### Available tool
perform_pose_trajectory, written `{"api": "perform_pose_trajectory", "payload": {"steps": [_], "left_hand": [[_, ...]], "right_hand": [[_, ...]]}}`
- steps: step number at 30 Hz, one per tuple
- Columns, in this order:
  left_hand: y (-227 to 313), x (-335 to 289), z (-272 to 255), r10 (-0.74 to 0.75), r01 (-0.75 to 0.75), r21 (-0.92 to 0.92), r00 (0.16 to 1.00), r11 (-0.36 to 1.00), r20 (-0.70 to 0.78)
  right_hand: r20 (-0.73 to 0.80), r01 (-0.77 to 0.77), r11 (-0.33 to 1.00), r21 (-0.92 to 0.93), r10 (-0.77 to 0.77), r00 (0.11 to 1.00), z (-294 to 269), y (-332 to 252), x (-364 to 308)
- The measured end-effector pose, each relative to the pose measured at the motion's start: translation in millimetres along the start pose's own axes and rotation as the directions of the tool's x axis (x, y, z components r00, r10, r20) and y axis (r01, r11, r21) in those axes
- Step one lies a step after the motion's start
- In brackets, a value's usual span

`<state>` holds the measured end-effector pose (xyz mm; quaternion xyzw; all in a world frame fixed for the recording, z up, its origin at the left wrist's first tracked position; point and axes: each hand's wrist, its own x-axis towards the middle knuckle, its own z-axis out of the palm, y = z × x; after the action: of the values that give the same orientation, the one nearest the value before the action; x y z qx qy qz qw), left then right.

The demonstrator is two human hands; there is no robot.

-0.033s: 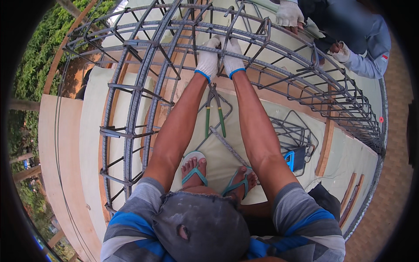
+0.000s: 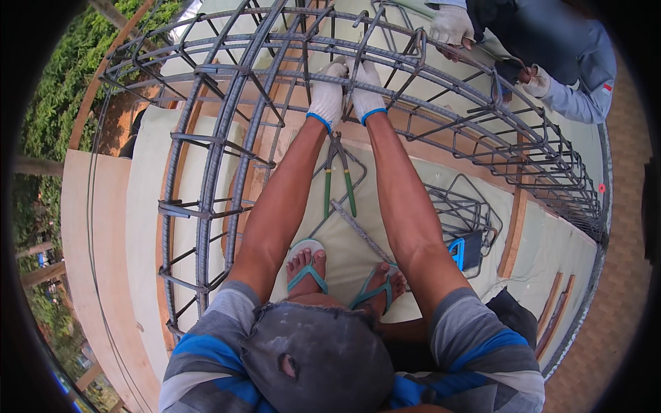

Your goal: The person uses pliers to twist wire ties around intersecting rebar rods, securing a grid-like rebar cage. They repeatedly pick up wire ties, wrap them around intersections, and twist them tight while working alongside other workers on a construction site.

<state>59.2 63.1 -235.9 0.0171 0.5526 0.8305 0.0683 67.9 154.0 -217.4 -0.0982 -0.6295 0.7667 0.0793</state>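
Note:
A cage of ribbed steel rebar (image 2: 224, 138) curves across the view in front of me. White knit gloves with blue cuffs cover both hands, which reach in side by side at the cage. My left hand (image 2: 326, 96) is closed at a steel stirrup (image 2: 352, 82) tied across the long bars. On the other side of that stirrup, my right hand (image 2: 368, 93) is closed against it too. Bars partly hide the fingertips. Below my wrists, green-handled pincers (image 2: 341, 172) lie on the pale sheet, beside a short ribbed bar (image 2: 361, 230).
Loose bent stirrups (image 2: 461, 210) lie right of my arms, near a blue-and-dark object (image 2: 465, 252). At upper right a co-worker's gloved hands (image 2: 452, 27) work by the cage. Wooden battens (image 2: 513, 230) lie at right. Plywood (image 2: 96, 261) ends beside greenery at left.
My hands keep their place at the stirrup. The co-worker's hands have shifted slightly, and a thin rod now shows by the one farther right.

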Motion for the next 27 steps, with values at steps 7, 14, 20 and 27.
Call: {"api": "perform_pose_trajectory", "payload": {"steps": [7, 14, 20, 27], "left_hand": [[-4.9, -39.1, -2.1, -0.173, 0.191, 0.297, 0.981, 0.936, -0.085], [-20.2, -41.8, -3.4, 0.001, 0.074, 0.263, 0.962, 0.962, -0.274], [-29.3, -68.2, -7.6, 0.021, 0.051, 0.242, 0.959, 0.969, -0.284], [-20.5, -52.9, -6.0, 0.014, 0.068, 0.257, 0.951, 0.964, -0.307]], "right_hand": [[-0.029, -0.026, 0.999, -0.027, 0.025, 0.999, -1.3, -12.5, 0.4], [0.02, -0.087, 0.995, -0.054, 0.088, 0.996, -2.3, 1.0, 14.4], [0.017, -0.005, 1.0, -0.001, 0.005, 1.0, 4.7, -4.5, 3.8], [-0.012, 0.035, 0.998, 0.044, -0.034, 0.999, -3.3, -3.0, 7.2]]}}
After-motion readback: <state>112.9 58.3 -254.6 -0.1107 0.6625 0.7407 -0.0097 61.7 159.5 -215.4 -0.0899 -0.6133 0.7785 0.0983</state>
